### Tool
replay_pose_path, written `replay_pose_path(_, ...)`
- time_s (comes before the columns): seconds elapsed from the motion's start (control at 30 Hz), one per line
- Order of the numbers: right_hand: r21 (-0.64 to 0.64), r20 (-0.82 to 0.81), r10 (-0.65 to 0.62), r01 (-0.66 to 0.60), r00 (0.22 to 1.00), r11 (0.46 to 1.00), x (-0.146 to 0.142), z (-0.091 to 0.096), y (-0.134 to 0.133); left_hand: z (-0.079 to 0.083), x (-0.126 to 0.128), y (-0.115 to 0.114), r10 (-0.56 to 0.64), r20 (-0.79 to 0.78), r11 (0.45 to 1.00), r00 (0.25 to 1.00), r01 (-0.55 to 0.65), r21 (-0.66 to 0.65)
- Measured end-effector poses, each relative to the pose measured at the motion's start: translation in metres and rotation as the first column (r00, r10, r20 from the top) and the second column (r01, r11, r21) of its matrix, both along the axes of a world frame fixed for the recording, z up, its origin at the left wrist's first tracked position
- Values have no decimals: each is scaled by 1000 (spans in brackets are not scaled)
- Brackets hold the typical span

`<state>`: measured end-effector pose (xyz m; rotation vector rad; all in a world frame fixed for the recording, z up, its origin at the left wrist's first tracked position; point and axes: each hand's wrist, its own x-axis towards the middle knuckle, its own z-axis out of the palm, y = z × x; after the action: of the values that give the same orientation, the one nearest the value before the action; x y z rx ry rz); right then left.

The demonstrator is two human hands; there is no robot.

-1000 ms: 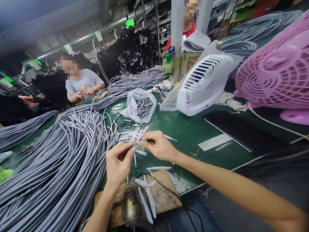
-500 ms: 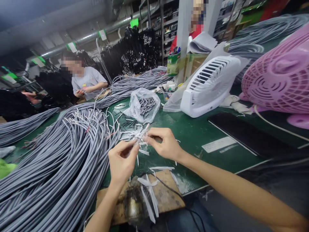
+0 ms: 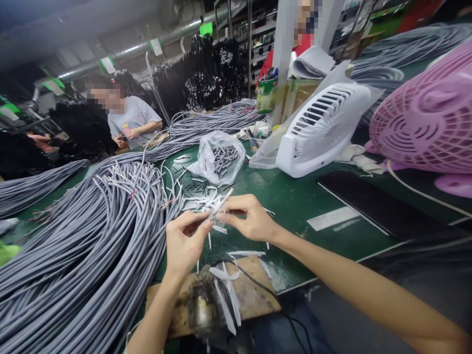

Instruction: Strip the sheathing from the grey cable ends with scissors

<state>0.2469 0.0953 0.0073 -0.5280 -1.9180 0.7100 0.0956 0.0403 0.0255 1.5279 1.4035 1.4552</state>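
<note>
Over the green table (image 3: 291, 196), my left hand (image 3: 187, 242) and my right hand (image 3: 248, 216) meet with thumbs and fingertips pinched together. A thin white strip (image 3: 226, 197) sticks up at a slant from between them. Its lower end is covered by my fingers, so its full shape is hidden. Loose white strips (image 3: 201, 202) lie just behind my hands. Short black pieces (image 3: 197, 187) are scattered farther back. Behind them, a clear plastic bag (image 3: 207, 164) lies open with many short grey tube pieces (image 3: 224, 160) in it.
Thick bundles of grey cable (image 3: 110, 231) cover the left side. In front, a wooden board (image 3: 254, 285) carries a worn metal device (image 3: 202, 307) and white strips. A white fan (image 3: 320, 132), a pink fan (image 3: 424, 113) and a black slab (image 3: 372, 204) stand right. Another person (image 3: 132, 120) sits across.
The white strip now stands out longer and more clearly above my fingers. My hands stay together in nearly the same place, and the view has shifted slightly.
</note>
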Motion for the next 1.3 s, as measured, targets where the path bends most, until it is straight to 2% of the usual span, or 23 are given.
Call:
replay_pose_path(0.1,42,13,1,-1,1000,999,2,0,1,2,-1,1,-34,37,998,999,36,-42)
replay_pose_path(0.23,182,64,35,-46,997,982,5,1,0,3,-1,2,-37,12,999,999,38,-28)
replay_pose_path(0.33,245,99,81,-103,992,964,5,2,-4,2,-1,3,35,-60,999,998,-33,19)
replay_pose_path(0.43,298,111,126,-154,986,942,5,4,-9,-2,1,5,118,-57,993,991,-117,23)
replay_pose_path(0.53,351,104,187,-212,977,912,4,6,-13,-4,3,10,194,25,981,981,-193,-15)
replay_pose_path(0.63,363,102,263,-282,959,888,1,6,-18,-6,4,16,310,178,949,934,-292,-123)
replay_pose_path(0.77,276,23,294,-288,956,917,-4,5,-25,-4,-2,25,367,369,926,854,-296,-236)
replay_pose_path(0.87,252,-78,384,-354,920,901,-6,5,-29,0,-11,30,414,488,909,768,-317,-272)
replay_pose_path(0.9,230,-120,374,-341,920,912,-6,5,-29,1,-14,31,426,520,904,740,-325,-278)
replay_pose_path(0.93,182,-162,320,-290,934,939,-7,4,-28,2,-15,32,424,548,905,721,-319,-280)
replay_pose_path(1.0,-1,-231,85,-87,969,996,-9,0,-24,3,-14,30,369,583,928,723,-249,-278)
replay_pose_path(1.03,-117,-239,-49,21,970,993,-12,-2,-21,3,-12,28,327,587,941,740,-199,-273)
replay_pose_path(1.1,-323,-207,-230,156,951,934,-17,-7,-14,2,-6,23,241,569,960,786,-106,-260)
replay_pose_path(1.13,-401,-186,-258,166,948,901,-19,-9,-11,1,-2,20,210,548,964,810,-78,-253)
replay_pose_path(1.23,-553,-153,-181,68,971,830,-23,-12,-6,-2,2,14,139,468,973,873,-32,-229)
replay_pose_path(1.3,-576,-183,-131,2,974,818,-23,-10,-6,-3,2,13,99,411,972,906,0,-234)
